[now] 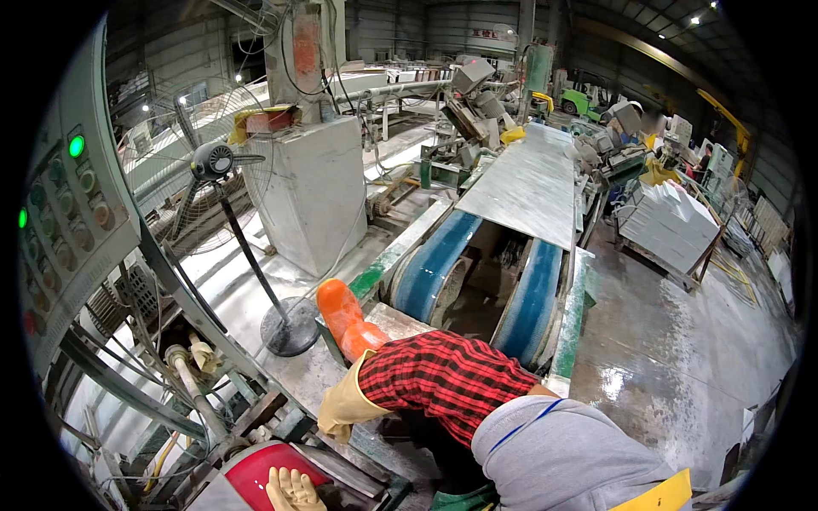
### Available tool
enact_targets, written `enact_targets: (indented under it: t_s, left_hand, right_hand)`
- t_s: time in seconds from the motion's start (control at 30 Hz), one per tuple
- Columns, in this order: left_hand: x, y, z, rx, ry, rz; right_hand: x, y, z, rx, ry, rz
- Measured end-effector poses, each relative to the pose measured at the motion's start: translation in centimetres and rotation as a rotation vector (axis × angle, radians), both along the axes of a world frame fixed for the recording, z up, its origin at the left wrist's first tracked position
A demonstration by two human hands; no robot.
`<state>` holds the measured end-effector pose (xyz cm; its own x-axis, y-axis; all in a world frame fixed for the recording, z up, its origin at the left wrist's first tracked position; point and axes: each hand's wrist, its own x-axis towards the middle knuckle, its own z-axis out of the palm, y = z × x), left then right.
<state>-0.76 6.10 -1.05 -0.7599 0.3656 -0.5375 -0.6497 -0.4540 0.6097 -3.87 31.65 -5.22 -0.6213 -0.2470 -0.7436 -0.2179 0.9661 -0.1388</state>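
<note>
My right hand (348, 407), in a cream rubber glove below a red-and-black plaid sleeve, reaches across to the left. It hangs downward beside a metal frame edge; its fingers are mostly hidden, and any grip cannot be made out. My left hand (294, 490), gloved alike, appears at the lower edge with its fingers stretched out. It lies over a glossy red surface (264, 475) that borders a grey one. Just past my right glove sits a rounded, two-lobed orange object (339, 311); its kind is unclear.
A large pale slab (528, 183) lies on a conveyor with blue belts (430, 264). At left stand a control panel (77, 196) with lit green buttons and a pedestal fan (213, 162). A concrete block (307, 192) stands behind. White slabs (669, 226) rest on a rack at right.
</note>
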Motion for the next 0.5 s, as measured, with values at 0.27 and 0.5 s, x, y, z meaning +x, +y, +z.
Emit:
enact_targets:
  t_s: [0.27,0.5]
  left_hand:
    - [-0.9,-0.3,-1.1,0.006,-0.010,-0.007]
    - [-0.3,-0.8,-0.7,-0.019,0.041,-0.022]
  right_hand:
    - [1.1,-0.4,1.1,0.016,-0.004,-0.051]
    - [3.1,-0.4,5.5,0.058,0.028,-0.185]
